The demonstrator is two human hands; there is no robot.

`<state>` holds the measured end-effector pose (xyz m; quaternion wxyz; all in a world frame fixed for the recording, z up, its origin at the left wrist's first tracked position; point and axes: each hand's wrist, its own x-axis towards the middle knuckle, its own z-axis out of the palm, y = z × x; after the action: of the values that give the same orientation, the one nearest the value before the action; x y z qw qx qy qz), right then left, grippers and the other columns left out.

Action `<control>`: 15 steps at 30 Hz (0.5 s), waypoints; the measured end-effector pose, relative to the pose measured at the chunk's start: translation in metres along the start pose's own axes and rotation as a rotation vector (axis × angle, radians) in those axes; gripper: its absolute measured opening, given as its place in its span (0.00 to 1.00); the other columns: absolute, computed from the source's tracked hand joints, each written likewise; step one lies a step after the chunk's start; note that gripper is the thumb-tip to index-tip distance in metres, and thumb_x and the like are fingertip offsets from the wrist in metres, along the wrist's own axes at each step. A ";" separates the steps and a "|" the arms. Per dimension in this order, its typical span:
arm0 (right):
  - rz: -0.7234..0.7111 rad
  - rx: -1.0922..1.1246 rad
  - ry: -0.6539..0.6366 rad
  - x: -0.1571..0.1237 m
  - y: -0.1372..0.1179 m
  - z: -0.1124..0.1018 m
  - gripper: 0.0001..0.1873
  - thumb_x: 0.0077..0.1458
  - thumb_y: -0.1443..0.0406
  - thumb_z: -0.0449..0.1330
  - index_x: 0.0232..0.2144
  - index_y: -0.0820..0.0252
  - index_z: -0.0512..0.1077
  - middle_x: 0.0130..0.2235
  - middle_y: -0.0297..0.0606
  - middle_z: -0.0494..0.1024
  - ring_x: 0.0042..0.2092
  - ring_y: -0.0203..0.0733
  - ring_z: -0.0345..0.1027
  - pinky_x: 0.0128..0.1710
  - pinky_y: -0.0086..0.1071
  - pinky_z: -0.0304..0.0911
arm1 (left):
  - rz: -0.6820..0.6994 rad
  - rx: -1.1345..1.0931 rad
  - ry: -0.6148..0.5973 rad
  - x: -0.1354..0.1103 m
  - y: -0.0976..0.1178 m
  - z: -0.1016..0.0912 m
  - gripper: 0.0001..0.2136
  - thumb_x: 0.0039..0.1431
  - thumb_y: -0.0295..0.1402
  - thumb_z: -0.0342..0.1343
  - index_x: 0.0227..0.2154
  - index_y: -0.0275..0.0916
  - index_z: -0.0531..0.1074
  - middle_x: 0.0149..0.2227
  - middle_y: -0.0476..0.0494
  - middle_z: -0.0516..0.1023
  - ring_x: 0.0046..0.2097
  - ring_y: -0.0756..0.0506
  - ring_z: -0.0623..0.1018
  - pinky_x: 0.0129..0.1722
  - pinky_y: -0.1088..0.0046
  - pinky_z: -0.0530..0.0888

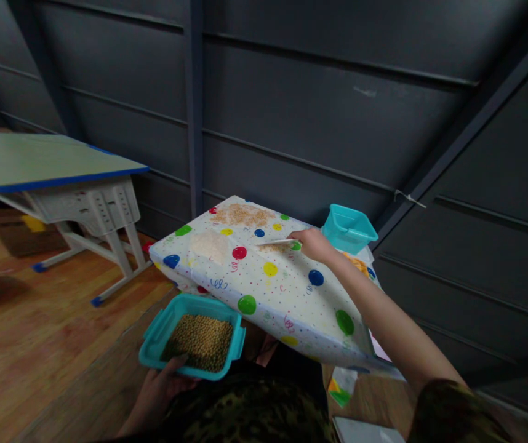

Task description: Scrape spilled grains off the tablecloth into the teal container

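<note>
My left hand (167,386) grips the near rim of a teal plastic tub (153,344), held low in front of the table. Tan, round beans that look like soybeans (204,338) cover its bottom. Over the table my right hand (312,244) is closed on a thin white flat tool (276,242), seen edge-on, so its exact kind cannot be made out. The tool lies close above a small strip of light brown grains (277,248). Farther back is a wider spread of similar grains (243,215). A pale, whitish heap (210,246) lies to the left.
The table wears a balloon-patterned cloth (287,295). A second teal tub (349,229) stands at its back right corner, near an orange packet (357,263). A dark panelled wall (292,98) rises behind. To the left is a school desk (56,160).
</note>
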<state>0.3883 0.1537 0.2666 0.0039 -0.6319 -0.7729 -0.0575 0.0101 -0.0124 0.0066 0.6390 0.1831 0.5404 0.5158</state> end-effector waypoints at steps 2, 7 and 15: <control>0.015 -0.003 0.036 0.006 0.000 -0.003 0.36 0.58 0.81 0.59 0.61 0.51 0.86 0.60 0.43 0.89 0.61 0.52 0.84 0.59 0.33 0.71 | -0.012 0.009 -0.003 0.001 0.000 0.000 0.08 0.56 0.23 0.72 0.32 0.36 0.78 0.20 0.39 0.85 0.22 0.39 0.85 0.24 0.69 0.83; 0.043 0.026 0.085 0.028 -0.010 0.003 0.38 0.58 0.82 0.59 0.66 0.52 0.83 0.63 0.45 0.87 0.66 0.55 0.81 0.64 0.35 0.71 | -0.017 -0.023 0.023 0.006 -0.004 -0.001 0.09 0.57 0.23 0.69 0.36 0.39 0.76 0.23 0.44 0.86 0.22 0.39 0.85 0.24 0.67 0.84; 0.029 0.038 0.027 0.022 -0.014 0.021 0.37 0.59 0.82 0.59 0.64 0.55 0.84 0.63 0.47 0.87 0.64 0.54 0.83 0.64 0.35 0.71 | -0.013 -0.023 0.024 0.010 -0.009 -0.006 0.13 0.52 0.23 0.73 0.35 0.42 0.76 0.23 0.47 0.86 0.23 0.42 0.84 0.23 0.69 0.84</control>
<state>0.3719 0.1743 0.2468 0.0274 -0.6421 -0.7644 -0.0513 0.0074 -0.0091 -0.0075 0.6381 0.1662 0.5432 0.5197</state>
